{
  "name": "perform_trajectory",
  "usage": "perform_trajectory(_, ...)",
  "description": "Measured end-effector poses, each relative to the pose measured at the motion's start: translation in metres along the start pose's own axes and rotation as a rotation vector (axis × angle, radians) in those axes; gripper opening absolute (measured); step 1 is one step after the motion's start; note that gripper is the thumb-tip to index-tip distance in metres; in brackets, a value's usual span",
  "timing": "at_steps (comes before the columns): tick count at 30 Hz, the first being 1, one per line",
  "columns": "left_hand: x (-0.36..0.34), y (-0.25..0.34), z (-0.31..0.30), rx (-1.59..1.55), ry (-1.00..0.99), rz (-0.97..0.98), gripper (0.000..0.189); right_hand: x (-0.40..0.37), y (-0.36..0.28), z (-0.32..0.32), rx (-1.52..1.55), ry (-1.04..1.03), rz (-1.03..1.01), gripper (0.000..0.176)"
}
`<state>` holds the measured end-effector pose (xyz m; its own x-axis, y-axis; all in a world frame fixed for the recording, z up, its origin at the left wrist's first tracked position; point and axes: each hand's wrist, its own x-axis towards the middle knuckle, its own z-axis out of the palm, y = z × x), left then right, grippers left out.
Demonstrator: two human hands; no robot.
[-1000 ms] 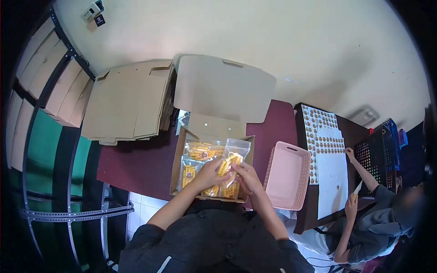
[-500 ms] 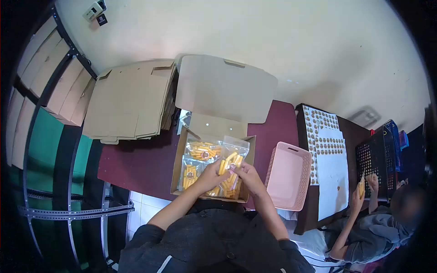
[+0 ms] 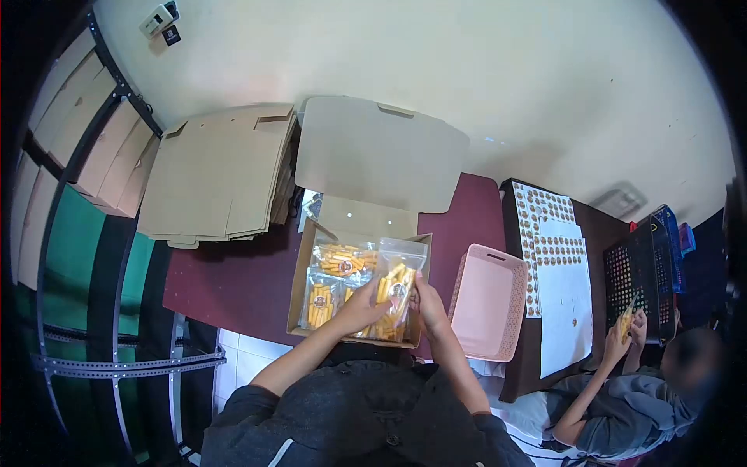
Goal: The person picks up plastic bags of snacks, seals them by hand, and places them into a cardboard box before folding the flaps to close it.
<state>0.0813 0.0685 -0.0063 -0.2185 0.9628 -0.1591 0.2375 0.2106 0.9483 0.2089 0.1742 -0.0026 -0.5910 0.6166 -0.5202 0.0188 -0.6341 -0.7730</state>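
A clear zip bag of yellow stick-shaped snacks (image 3: 395, 284), with a round label on its front, is between my hands over the open cardboard box (image 3: 297, 300). My left hand (image 3: 361, 311) is closed on the bag's left side, thumb across its front. Along the right edge, my right hand (image 3: 428, 303) grips the same bag with its fingers partly hidden. Inside the box lie other snack bags, one at the back left (image 3: 342, 258) and one at the front left (image 3: 319, 305). More bags lie partly covered beneath the held one.
Flattened cardboard boxes (image 3: 214, 179) are stacked left on the maroon table (image 3: 218, 284). A pink basket (image 3: 489, 303) stands right, beside label sheets (image 3: 562, 257) on a dark table. Farther right, a co-worker (image 3: 622, 405) holds a snack bag near a black crate (image 3: 642, 272).
My right hand has shifted from the bag's front to its right edge, uncovering the label. The bag now sits more upright. The co-worker's hands have come together on their bag.
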Motion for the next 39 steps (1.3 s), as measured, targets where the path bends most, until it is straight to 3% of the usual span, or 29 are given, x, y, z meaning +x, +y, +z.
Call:
perform_trajectory(2,0.001,0.007,0.004,-0.519,0.122,-0.1,0.053,0.002,0.005,-0.001,-0.164,-0.146,-0.17,0.043)
perform_trajectory(3,0.003,0.007,0.008,-0.552,0.202,-0.069,0.045,0.002,0.009,0.005,-0.225,-0.107,-0.265,0.039)
perform_trajectory(6,0.006,-0.012,0.012,-0.389,0.292,0.061,0.04,-0.006,0.01,0.017,-0.144,-0.179,-0.343,0.033)
perform_trajectory(10,-0.002,0.004,0.009,-0.315,0.344,0.06,0.036,-0.008,0.011,0.015,-0.139,-0.182,-0.33,0.028)
perform_trajectory(14,0.002,-0.008,0.014,-0.448,0.372,0.08,0.034,-0.004,0.015,0.01,-0.154,-0.159,-0.336,0.027)
perform_trajectory(16,0.002,-0.012,0.009,-0.209,0.306,-0.067,0.032,-0.002,0.017,0.007,-0.097,-0.199,-0.326,0.026)
perform_trajectory(20,0.003,-0.015,0.009,-0.316,0.284,-0.113,0.034,0.003,0.021,-0.001,-0.084,-0.207,-0.282,0.026)
perform_trajectory(22,0.01,-0.02,0.009,-0.288,0.405,0.203,0.036,0.006,0.024,-0.001,-0.024,0.029,-0.231,0.024)
perform_trajectory(23,0.005,-0.022,0.01,-0.288,0.406,0.203,0.036,0.005,0.025,-0.001,-0.025,0.028,-0.231,0.024)
perform_trajectory(25,-0.01,0.027,0.002,-0.264,0.249,-0.122,0.035,-0.011,0.006,0.015,-0.203,-0.117,-0.345,0.025)
perform_trajectory(26,-0.007,0.024,0.006,-0.265,0.249,-0.121,0.035,-0.014,0.004,0.018,-0.203,-0.117,-0.345,0.025)
perform_trajectory(28,-0.001,0.012,0.014,-0.326,0.393,0.109,0.031,-0.017,0.002,0.02,-0.177,-0.154,-0.315,0.025)
perform_trajectory(34,0.002,-0.001,0.013,-0.302,0.398,0.122,0.03,-0.009,0.014,0.01,-0.16,-0.166,-0.331,0.024)
perform_trajectory(35,-0.002,0.0,0.01,-0.258,0.351,0.006,0.029,-0.009,0.015,0.008,-0.159,-0.165,-0.33,0.024)
perform_trajectory(39,-0.001,-0.006,0.01,-0.292,0.352,0.065,0.03,-0.008,0.012,0.004,-0.128,-0.232,-0.277,0.026)
